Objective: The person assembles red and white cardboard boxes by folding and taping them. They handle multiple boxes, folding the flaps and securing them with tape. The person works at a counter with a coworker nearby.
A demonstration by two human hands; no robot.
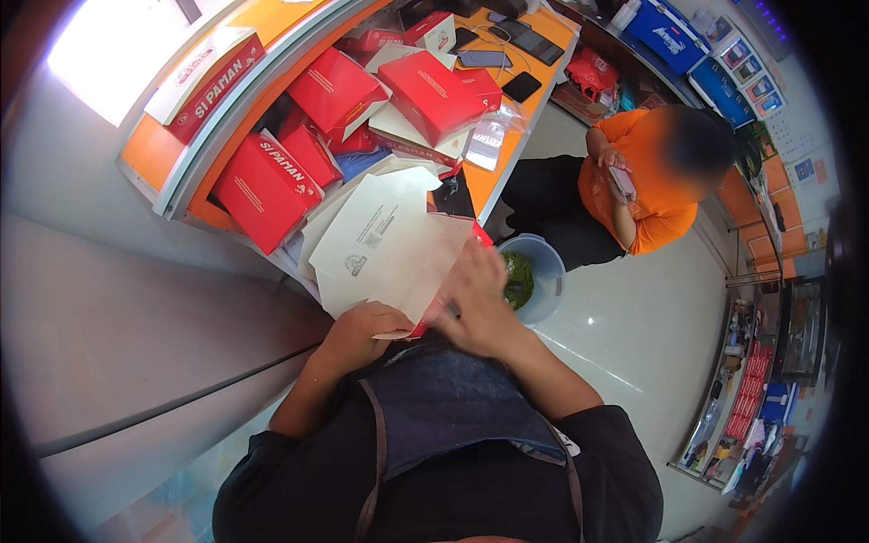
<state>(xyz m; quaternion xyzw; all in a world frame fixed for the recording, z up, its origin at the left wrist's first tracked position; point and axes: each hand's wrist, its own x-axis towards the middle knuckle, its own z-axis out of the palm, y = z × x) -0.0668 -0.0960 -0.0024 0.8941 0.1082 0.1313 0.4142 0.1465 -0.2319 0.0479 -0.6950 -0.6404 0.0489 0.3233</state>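
A partly folded cardboard food box (389, 235) lies in front of me, its plain white inside facing up and a red outer side turned up along its right edge. My left hand (367, 333) is closed on the box's near corner, fingers over the white card. Against the raised red side is my right hand (480, 303), smeared by motion, its fingers looking stretched out and apart. More flat white box sheets (326, 213) are layered beneath the box.
Folded red boxes (430, 95) are piled on the orange counter (543, 45), with phones (522, 87) beyond them. A whitish bucket (546, 276) holding green stuff stands right of my hand. Farther right, a person in an orange shirt (665, 199) holds a phone. Shelving (742, 389) lines the right side.
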